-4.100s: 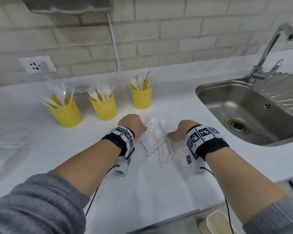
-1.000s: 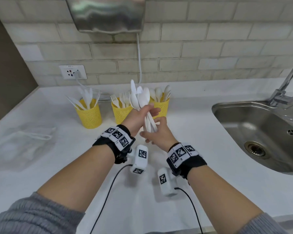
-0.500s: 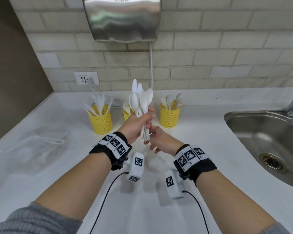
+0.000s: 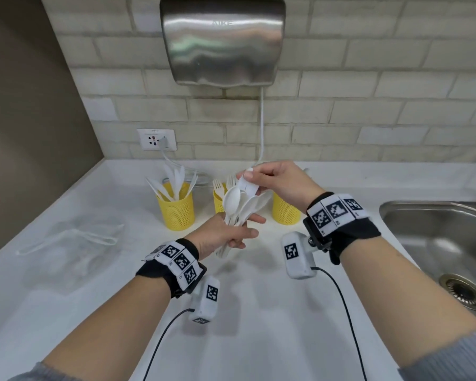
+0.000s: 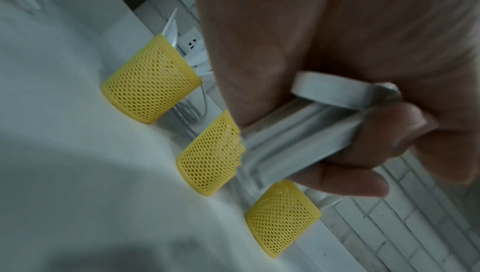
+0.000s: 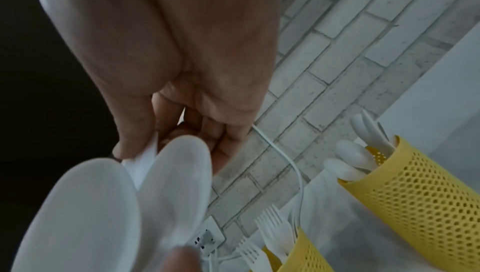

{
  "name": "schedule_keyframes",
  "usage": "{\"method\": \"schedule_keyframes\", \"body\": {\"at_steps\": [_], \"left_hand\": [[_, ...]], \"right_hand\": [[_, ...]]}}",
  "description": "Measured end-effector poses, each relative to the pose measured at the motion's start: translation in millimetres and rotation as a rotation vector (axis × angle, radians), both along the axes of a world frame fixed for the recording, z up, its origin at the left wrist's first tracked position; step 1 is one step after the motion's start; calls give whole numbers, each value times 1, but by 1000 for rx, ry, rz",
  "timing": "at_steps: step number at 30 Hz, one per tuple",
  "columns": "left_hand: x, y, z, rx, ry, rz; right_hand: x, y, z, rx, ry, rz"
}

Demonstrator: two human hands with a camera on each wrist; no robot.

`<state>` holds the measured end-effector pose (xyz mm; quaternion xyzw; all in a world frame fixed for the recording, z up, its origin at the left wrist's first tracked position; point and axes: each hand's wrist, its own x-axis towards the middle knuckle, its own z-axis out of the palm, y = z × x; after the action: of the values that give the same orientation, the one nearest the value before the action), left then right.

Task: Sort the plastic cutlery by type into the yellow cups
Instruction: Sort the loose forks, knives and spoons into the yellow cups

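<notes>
While my left hand had its fingers wrapped round the handles of a bundle of white spoons, bowls fanned up and away from the grip, my right hand came in from above and pinched one white piece at the top of the bundle between thumb and fingers. Couldn't tell from any view whether that piece was a spoon or a knife. Left wrist view showed the handles crossing my palm, fingers curled under them.

Just past the grip, three yellow mesh cups in a row on the white counter: knife cup off to the left of the bundle, fork cup directly behind it, spoon cup under my right wrist.

Further back: wall socket, hand dryer. Sink off to the right.
</notes>
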<state>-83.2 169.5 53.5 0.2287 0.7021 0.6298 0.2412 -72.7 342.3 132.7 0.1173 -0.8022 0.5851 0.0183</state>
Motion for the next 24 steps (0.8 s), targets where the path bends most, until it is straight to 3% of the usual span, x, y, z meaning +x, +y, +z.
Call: {"method": "schedule_keyframes", "body": {"at_steps": [6,13,18,24], "left_hand": [[0,-11,0,12,-39,39],[-8,-43,2,46,-57,109],[-14,-79,3,20,-63,175],[-27,-123,-1,53,-25,325]], "right_hand": [[-16,-15,-4,-166,95,-200],[-24,-47,-10,-60,-9,10],[-49,-76,19,-63,117,-166],[-84,-108,55,-201,369,-396]]}}
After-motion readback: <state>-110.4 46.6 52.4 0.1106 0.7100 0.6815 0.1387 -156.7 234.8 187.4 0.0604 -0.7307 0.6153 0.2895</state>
